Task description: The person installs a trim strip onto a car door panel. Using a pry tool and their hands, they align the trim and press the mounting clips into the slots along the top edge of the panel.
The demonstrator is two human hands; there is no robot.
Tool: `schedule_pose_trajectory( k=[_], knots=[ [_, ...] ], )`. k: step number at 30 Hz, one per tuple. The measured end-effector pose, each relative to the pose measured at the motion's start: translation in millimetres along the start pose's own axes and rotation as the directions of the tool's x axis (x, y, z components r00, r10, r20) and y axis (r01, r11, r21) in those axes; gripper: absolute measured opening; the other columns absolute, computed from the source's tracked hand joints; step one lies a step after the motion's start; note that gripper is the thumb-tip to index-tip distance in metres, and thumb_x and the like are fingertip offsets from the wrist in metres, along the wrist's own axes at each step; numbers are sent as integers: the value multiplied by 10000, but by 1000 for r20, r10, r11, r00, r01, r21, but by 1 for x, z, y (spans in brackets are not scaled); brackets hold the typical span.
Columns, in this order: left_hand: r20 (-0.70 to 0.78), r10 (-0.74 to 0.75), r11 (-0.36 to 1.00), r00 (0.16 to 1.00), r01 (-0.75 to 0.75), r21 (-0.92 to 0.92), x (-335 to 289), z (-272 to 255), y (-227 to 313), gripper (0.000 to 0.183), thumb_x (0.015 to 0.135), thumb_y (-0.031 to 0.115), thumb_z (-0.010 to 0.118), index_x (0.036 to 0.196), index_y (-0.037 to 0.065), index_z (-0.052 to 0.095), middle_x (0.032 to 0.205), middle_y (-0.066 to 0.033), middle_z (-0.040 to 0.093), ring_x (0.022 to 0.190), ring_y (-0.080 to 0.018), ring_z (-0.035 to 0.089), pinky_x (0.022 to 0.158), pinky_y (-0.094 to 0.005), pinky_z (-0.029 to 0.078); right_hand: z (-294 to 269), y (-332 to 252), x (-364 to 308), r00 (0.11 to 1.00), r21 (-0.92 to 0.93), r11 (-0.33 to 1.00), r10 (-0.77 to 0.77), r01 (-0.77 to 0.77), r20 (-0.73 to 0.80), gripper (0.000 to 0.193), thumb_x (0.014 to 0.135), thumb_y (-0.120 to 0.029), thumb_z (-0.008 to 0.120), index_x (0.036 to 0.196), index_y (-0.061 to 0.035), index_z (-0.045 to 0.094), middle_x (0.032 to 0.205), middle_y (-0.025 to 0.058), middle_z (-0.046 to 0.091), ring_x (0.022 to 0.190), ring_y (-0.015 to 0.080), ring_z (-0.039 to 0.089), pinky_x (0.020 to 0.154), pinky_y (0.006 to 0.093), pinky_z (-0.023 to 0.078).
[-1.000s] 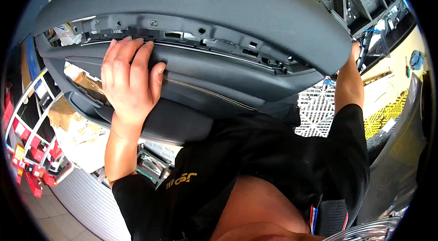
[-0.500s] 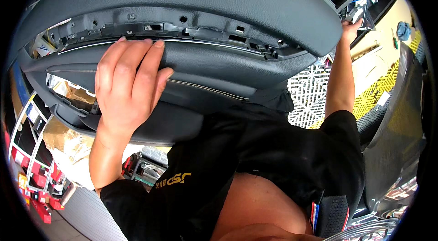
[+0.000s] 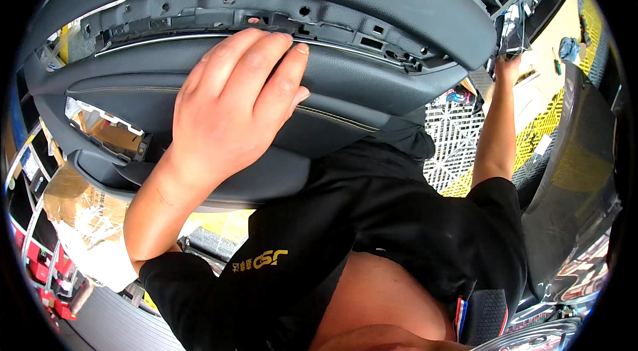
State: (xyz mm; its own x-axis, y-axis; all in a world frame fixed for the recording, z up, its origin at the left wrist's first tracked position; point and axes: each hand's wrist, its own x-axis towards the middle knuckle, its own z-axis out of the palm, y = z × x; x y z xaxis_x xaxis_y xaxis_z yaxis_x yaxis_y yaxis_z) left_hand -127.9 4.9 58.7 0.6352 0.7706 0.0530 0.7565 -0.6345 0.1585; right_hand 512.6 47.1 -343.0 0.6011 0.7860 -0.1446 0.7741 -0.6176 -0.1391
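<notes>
black grained, slotted door panel (image 3: 362,85) sits before the person's torso, long axis left-to-right, rounded upper end pointing right, left hand (image 3: 232,98) loosely curled over it, right hand (image 3: 508,68) grip indeterminable.

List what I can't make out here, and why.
All in the head view:
Left hand: palm hidden behind its own back.
Bright trim strip: partly covered by that hand.
Black door panel: top cut off by the picture's upper edge.
Right hand: too small to tell whether it holds anything.
</notes>
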Motion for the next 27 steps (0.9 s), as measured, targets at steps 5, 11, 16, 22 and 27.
schedule_pose_trajectory(
  k=[5,11,16,22,27],
  knots=[
    [22,-38,999,999,38,7,5,-6,0,493,842,201,832,1297,69,693,1275,-103,663,1165,-350,642,995,-450,555,-10,37,33,953,326,899,301,-291,21,376,876,-250,808,1116,26,717,1056,183,781,894,354,761,787,436,609],
    [26,-92,996,995,92,7,-10,-1,0,454,882,182,806,1294,40,676,1299,-134,637,1203,-373,618,1036,-469,521,-58,-40,32,895,962,87,396,-258,204,345,993,63,512,1306,-33,403,995,179,662,689,246,631,590,419,549],
    [-14,-59,998,998,59,0,-11,1,-3,478,895,163,793,1333,30,656,1321,-146,634,1210,-376,613,1040,-475,517,-121,-67,39,907,997,28,416,67,-72,157,1075,-81,479,1225,-31,479,925,121,628,649,184,553,606,348,522],
    [-30,-61,997,998,60,-54,-11,-2,-5,450,896,153,793,1313,31,676,1316,-148,641,1214,-376,616,1047,-473,516,-173,-88,40,954,984,-30,244,-175,177,206,1141,-184,466,1199,-28,588,977,125,711,718,205,626,683,370,626],
    [-27,-78,996,997,77,-49,-5,-1,-4,441,851,151,825,1262,40,709,1259,-130,663,1154,-368,644,992,-463,539,-118,-74,-21,525,572,97,-294,-815,798,279,1126,-183,449,1172,2,654,869,66,753,526,112,553,491,255,510]
  ],
)
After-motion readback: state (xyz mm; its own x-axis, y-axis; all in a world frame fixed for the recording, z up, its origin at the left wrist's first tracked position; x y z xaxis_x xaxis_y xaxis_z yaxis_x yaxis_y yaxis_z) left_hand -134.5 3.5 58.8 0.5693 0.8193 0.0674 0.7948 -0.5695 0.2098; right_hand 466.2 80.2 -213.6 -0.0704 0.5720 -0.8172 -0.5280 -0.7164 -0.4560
